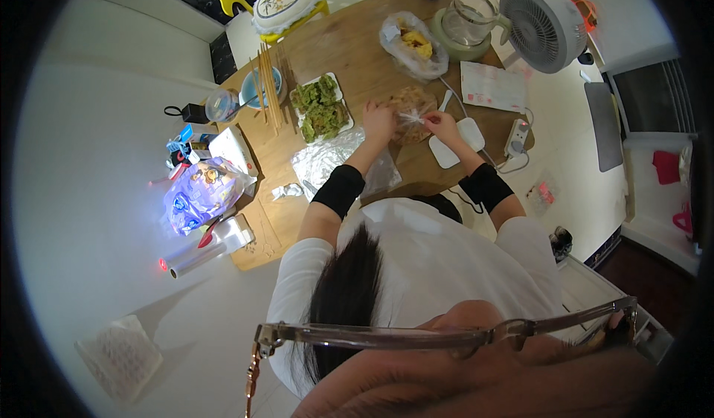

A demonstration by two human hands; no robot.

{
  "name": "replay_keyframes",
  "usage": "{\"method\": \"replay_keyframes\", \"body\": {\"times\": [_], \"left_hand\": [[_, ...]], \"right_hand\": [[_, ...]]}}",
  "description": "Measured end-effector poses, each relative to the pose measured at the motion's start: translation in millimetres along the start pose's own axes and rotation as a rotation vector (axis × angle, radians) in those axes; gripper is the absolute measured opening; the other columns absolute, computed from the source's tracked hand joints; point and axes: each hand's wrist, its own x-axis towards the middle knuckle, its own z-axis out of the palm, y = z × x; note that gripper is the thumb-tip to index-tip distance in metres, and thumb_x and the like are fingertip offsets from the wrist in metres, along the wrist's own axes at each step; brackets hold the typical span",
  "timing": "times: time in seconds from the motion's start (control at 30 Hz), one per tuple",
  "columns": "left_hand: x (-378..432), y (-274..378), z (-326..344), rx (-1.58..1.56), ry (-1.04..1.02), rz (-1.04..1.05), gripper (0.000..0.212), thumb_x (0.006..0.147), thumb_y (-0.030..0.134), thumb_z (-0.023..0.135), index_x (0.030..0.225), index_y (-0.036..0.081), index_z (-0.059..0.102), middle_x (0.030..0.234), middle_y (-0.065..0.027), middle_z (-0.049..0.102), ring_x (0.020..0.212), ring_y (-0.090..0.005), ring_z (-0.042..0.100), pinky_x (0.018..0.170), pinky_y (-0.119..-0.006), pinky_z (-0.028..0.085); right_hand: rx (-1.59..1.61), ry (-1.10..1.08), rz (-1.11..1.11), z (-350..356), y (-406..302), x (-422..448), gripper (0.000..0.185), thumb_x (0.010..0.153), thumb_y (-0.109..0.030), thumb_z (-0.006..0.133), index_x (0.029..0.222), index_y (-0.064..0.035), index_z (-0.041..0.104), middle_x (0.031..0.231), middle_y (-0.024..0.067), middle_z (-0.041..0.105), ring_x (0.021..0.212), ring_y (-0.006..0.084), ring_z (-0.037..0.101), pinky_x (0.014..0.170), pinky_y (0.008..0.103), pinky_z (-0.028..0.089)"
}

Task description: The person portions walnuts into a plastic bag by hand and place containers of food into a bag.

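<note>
A clear plastic bag of brownish food (414,100) lies on the wooden table, its top gathered into a whitish twist. My right hand (442,125) pinches the gathered plastic from the right. Against the bag's left side, my left hand (379,121) holds it, with some fingertips hard to make out. Left of that hand are white trays (347,118) heaped with green leafy-looking food (321,108). Crumpled clear plastic film (323,158) spreads below the trays, partly under my left forearm. Beside my right wrist lie a white flat board-like object (446,153) and a white-handled utensil (445,100).
Chopsticks (269,83) lie across a blue bowl (249,90) at the left. Beyond my hands stand an open bag of yellow food (415,44), a glass kettle (471,19) and a fan (538,27). A power strip (517,138) with cables sits at the table's right edge (530,142).
</note>
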Motion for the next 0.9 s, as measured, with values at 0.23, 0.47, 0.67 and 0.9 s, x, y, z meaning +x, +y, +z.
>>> {"method": "replay_keyframes", "body": {"times": [0.23,0.47,0.67,0.9], "left_hand": [[-9,-5,-8,-0.103,-0.069,-0.026,0.017,0.076,0.023,0.055,0.085,0.015,0.067,0.089,-0.0059,0.061,0.087,-0.0269,0.053,0.094,-0.042,0.030],[-5,6,-18,-0.157,-0.107,-0.002,0.015,0.067,0.019,0.057,0.078,0.015,0.066,0.080,-0.0078,0.060,0.085,-0.0257,0.055,0.094,-0.044,0.029],[-9,12,-14,-0.054,0.030,0.072,0.014,0.063,0.017,0.058,0.076,0.015,0.065,0.075,-0.0068,0.059,0.084,-0.0261,0.054,0.094,-0.043,0.031],[-5,6,-22,-0.026,-0.060,0.075,0.017,0.064,0.015,0.059,0.079,0.012,0.066,0.076,-0.0068,0.060,0.086,-0.0261,0.053,0.090,-0.043,0.033]], "right_hand": [[-0.338,0.117,-0.254,15,-46,-17,0.017,0.076,-0.019,0.061,0.088,-0.0067,0.063,0.077,0.0057,0.054,0.070,0.0207,0.056,0.061,0.0313,0.044],[-0.533,0.182,-0.552,21,-32,-3,0.011,0.074,-0.017,0.061,0.078,-0.0076,0.065,0.077,0.0059,0.053,0.074,0.0235,0.055,0.062,0.0338,0.045],[-0.611,0.193,-0.530,23,-21,-3,0.009,0.072,-0.016,0.061,0.075,-0.0082,0.065,0.075,0.0059,0.052,0.074,0.0234,0.056,0.060,0.0337,0.046],[-0.482,0.136,-0.330,13,-22,-10,0.012,0.076,-0.014,0.059,0.083,-0.0064,0.064,0.083,0.0066,0.057,0.073,0.0240,0.057,0.063,0.0329,0.046]]}}
